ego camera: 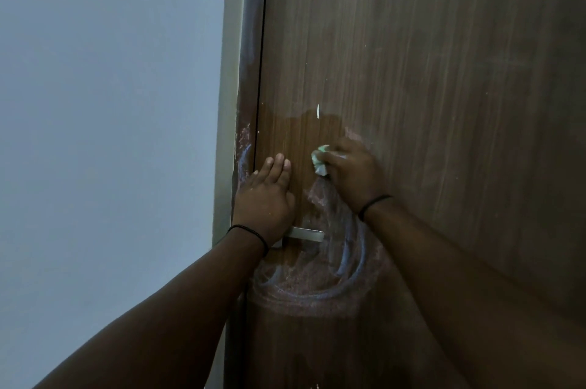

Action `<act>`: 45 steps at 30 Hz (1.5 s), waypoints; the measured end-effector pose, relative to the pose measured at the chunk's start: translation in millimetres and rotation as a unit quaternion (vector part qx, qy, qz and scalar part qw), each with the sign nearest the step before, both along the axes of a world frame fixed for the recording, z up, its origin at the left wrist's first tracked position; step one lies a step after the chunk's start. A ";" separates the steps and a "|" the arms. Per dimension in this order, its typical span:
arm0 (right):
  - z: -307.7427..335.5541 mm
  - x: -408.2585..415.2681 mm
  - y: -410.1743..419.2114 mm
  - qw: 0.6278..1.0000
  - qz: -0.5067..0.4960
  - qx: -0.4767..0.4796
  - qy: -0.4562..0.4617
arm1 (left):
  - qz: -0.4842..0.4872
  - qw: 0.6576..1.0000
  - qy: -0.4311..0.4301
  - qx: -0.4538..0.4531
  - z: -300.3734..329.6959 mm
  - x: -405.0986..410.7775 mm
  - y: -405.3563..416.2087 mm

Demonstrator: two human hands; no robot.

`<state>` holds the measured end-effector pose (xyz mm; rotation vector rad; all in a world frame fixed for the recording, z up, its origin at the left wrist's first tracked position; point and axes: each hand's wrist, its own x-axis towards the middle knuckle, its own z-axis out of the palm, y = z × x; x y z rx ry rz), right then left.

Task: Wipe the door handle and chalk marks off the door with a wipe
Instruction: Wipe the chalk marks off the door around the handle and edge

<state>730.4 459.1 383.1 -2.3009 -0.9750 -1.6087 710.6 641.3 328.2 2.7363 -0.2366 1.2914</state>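
A brown wooden door [428,71] fills the right of the view. My right hand [352,170] presses a crumpled pale green wipe [319,160] against it, above the silver lever handle [306,235]. My left hand [264,195] lies flat on the door near its left edge, fingers together, and covers the inner end of the handle. Smeared whitish chalk marks [317,281] curl around and below the handle. More chalk [243,154] streaks the door frame. A darker wet patch [304,132] shows above the hands.
A grey-brown door frame [231,71] runs down the door's left side. A pale blue wall [111,135] lies left of it. A small white fleck [318,111] sits on the door above the wet patch.
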 end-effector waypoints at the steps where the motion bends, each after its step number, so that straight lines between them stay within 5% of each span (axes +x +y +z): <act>1: 8.1 -0.1 -7.2 1.000 -0.012 0.029 0.002 | 0.001 1.000 0.000 0.002 -1.2 0.2 0.3; 4: 46.7 12.3 -9.3 0.994 -0.054 0.096 -0.023 | 0.001 1.000 0.003 0.006 -2.6 1.9 0.9; 9: 8.1 -3.0 2.9 0.999 -0.034 0.001 -0.005 | 0.005 1.000 -0.002 0.002 -2.8 4.5 0.6; 16: 33.8 3.6 -10.3 0.977 0.025 0.211 0.022 | 0.003 1.000 0.012 0.003 -2.6 1.0 1.0; 20: -10.3 -3.4 0.2 0.998 0.026 0.040 0.039 | -0.004 1.000 0.011 -0.019 -10.0 -2.9 -0.1; 26: 30.4 6.9 -12.9 0.986 0.018 0.160 0.034 | 0.003 1.000 0.022 -0.004 -14.4 -1.5 1.3; 33: -19.8 -4.7 3.1 0.997 -0.021 -0.079 0.010 | 0.000 1.000 0.010 -0.013 -19.6 1.9 1.9; 39: 0.5 5.2 -1.2 0.998 -0.027 0.049 0.035 | -0.006 1.000 0.004 -0.016 -25.0 4.9 2.8; 45: -35.3 -11.1 3.3 0.996 -0.032 -0.073 0.046 | -0.012 1.000 0.002 -0.028 -28.7 3.6 1.8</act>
